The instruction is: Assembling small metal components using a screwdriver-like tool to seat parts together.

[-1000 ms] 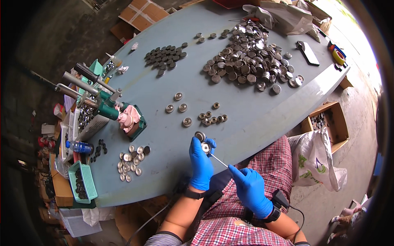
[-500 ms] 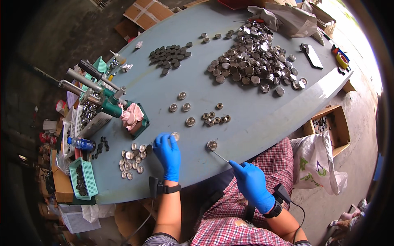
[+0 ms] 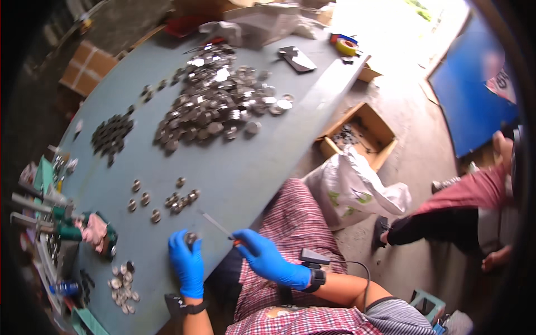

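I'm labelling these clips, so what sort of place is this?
Likely a small workshop or factory corner: a heap of round metal parts lies on the table, a green lever press stands toward the left, and the gloved right hand holds a thin tool.

Left hand [image 3: 187, 263] back around metal disc [image 3: 191, 239]; thin tool [image 3: 216, 224] now apart from it.

Pale grey floor [image 3: 416, 151] right of grey-blue table [image 3: 240, 173]; dark floor [image 3: 125, 28] upper left, with taped cardboard box [image 3: 89, 70]. Large blue panel [image 3: 469, 95] at right. Glaring white light [image 3: 385, 33] top right, patch of greenery [image 3: 419, 9].
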Tool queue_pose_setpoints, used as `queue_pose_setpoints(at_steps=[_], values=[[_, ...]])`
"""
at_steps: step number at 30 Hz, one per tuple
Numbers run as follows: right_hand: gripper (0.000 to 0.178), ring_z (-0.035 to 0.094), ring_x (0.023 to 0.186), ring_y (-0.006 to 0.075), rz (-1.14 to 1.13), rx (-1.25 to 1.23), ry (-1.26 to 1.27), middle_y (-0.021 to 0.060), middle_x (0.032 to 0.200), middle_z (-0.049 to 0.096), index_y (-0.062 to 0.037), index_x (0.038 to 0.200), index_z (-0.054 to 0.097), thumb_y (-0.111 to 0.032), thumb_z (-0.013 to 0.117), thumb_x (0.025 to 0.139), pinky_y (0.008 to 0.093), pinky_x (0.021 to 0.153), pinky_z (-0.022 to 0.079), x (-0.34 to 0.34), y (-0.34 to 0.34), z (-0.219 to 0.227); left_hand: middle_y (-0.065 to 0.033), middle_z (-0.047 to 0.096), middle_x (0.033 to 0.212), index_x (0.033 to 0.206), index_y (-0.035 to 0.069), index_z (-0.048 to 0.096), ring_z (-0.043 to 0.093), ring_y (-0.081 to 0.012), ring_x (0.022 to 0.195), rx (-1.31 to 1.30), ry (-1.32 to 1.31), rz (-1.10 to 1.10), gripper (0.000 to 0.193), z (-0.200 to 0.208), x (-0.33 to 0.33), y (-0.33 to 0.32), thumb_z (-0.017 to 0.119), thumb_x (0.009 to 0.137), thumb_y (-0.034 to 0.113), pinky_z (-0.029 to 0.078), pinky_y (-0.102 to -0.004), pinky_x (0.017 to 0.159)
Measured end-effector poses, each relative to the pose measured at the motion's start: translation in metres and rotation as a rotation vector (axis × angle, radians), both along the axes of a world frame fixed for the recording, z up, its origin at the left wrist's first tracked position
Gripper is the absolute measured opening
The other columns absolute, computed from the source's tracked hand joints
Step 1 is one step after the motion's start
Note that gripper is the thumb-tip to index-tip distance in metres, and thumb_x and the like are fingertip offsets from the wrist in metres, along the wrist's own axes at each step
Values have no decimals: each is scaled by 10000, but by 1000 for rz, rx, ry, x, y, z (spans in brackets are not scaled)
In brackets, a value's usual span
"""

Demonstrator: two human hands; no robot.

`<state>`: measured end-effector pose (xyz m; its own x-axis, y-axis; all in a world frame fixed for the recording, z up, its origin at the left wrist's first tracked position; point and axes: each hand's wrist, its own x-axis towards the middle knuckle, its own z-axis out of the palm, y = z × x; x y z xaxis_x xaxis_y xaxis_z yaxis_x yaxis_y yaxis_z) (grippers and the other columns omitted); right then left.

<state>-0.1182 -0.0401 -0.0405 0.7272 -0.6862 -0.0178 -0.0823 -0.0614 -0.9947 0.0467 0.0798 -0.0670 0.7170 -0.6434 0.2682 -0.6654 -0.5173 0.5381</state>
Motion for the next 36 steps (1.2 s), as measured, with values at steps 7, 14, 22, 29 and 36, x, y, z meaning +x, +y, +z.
queue_pose_setpoints(at_steps=[7, 14, 22, 29, 36], values=[[330, 616, 820, 259, 85, -48, -21, 115, 972, 561, -70, 1116, 577, -185, 703, 835, 323, 715, 499, 11, 0, -2, -40, 567, 884, 966, 7, 565, 541, -111, 805, -170, 516, -118, 205, 12, -38, -2, 636, 793, -76, 468, -261, 755], [214, 604, 768, 254, 34, -13, -101, 130, 825, 567, -49, 1023, 602, -106, 673, 829, 322, 707, 485, -3, -14, 14, -75, 586, 1072, 1105, -4, 536, 571, -143, 959, -493, 973, -135, 270, 24, -62, -16, 656, 866, 32, 477, -274, 822], [279, 573, 773, 373, 50, -150, -134, 138, 885, 520, -41, 987, 528, -169, 685, 795, 412, 668, 466, -1, -13, 15, -185, 558, 1194, 1188, -58, 532, 564, -241, 1033, -220, 874, -135, 278, 43, -60, -10, 500, 966, 106, 481, -372, 866], [197, 546, 704, 308, -18, -93, -120, 152, 801, 518, -23, 896, 532, -36, 674, 761, 349, 642, 458, -8, -14, 18, -29, 594, 884, 950, 1, 564, 548, -92, 797, -418, 896, -193, 85, 36, -70, -25, 611, 879, 16, 464, -236, 745], [220, 575, 748, 110, -13, 100, 46, 77, 849, 628, -18, 1047, 639, -91, 682, 844, 268, 696, 495, 16, -34, -16, -78, 662, 1019, 1076, 17, 604, 632, -148, 937, -207, 749, -160, 199, 21, -41, -34, 635, 886, 67, 501, -281, 833]])
